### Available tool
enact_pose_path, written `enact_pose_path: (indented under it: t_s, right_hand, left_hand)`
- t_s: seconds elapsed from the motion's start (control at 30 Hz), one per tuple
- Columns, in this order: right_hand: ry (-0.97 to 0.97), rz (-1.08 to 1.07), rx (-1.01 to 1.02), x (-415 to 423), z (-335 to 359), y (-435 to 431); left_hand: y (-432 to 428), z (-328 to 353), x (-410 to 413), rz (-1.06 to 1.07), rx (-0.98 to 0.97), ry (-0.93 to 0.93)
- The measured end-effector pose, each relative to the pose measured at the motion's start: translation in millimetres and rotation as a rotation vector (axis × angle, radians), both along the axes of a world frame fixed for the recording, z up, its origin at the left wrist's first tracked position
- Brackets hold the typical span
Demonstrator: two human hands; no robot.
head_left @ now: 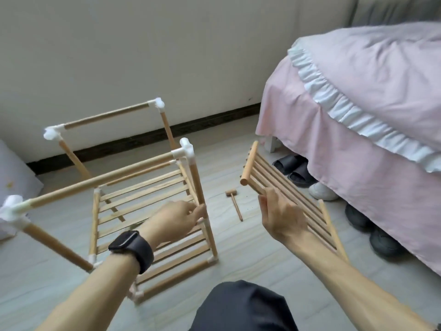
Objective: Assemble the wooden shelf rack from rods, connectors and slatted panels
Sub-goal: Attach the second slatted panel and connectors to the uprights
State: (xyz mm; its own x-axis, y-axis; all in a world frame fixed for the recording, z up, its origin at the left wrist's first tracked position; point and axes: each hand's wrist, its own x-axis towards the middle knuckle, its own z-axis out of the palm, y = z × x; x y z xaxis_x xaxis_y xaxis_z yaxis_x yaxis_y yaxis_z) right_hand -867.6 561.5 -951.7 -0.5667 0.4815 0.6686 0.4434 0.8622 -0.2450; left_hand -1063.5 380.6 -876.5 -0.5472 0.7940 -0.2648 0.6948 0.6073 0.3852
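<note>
The part-built wooden rack (133, 173) stands on the floor, made of rods joined by white connectors (186, 149), with slatted panels (148, 206) low inside it. My left hand (179, 219), with a black watch on the wrist, grips the rack's near right upright rod about halfway up. My right hand (280, 213) holds a loose slatted panel (286, 187) in the air to the right of the rack, tilted, its round end rod toward the rack.
A small wooden mallet (235, 203) lies on the floor between the rack and the held panel. A bed with a pink cover (358, 115) fills the right side, with slippers and shoes (296, 170) under its edge. The wall stands close behind the rack.
</note>
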Motion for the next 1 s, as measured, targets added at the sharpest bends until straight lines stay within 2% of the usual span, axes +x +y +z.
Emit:
enact_pose_path:
  t_s: [0.1, 0.17, 0.37, 0.47, 0.53, 0.63, 0.7, 0.77, 0.87, 0.9, 1.0]
  right_hand:
    - [0.086, 0.108, 0.186, -5, 45, -14]
    - [0.124, 0.168, 0.303, -12, 74, -23]
    - [0.109, 0.311, 0.468, -38, 148, -42]
    - [0.115, 0.356, 0.524, -53, 174, -45]
    - [0.194, 0.363, 0.492, -61, 184, -47]
    - [0.36, 0.223, 0.327, -71, 192, -47]
    - [0.434, 0.083, 0.059, -80, 198, -43]
    - [0.381, 0.044, -0.306, -95, 203, -36]
    - [0.222, 0.321, -0.896, -123, 209, -34]
    - [0.188, 0.403, -0.983, -134, 209, -38]
    - [0.195, 0.51, -0.966, -163, 209, -51]
  left_hand:
    - [10, 72, 26, 0.054, 0.283, -0.348]
    - [13, 109, 41, 0.03, 0.421, -0.399]
    - [3, 156, 56, 0.265, 0.801, -0.202]
    - [-21, 167, 41, 0.304, 0.982, -0.066]
    - [-44, 174, 25, 0.301, 1.062, 0.014]
    - [-88, 183, -8, 0.364, 1.176, 0.039]
    - [-120, 184, -33, 0.447, 1.245, 0.023]
    - [-147, 182, -54, 0.531, 1.297, -0.01]
    - [-174, 174, -79, 0.632, 1.358, -0.056]
    - [-179, 172, -86, 0.656, 1.366, -0.074]
    - [-189, 164, -105, 0.727, 1.381, -0.113]
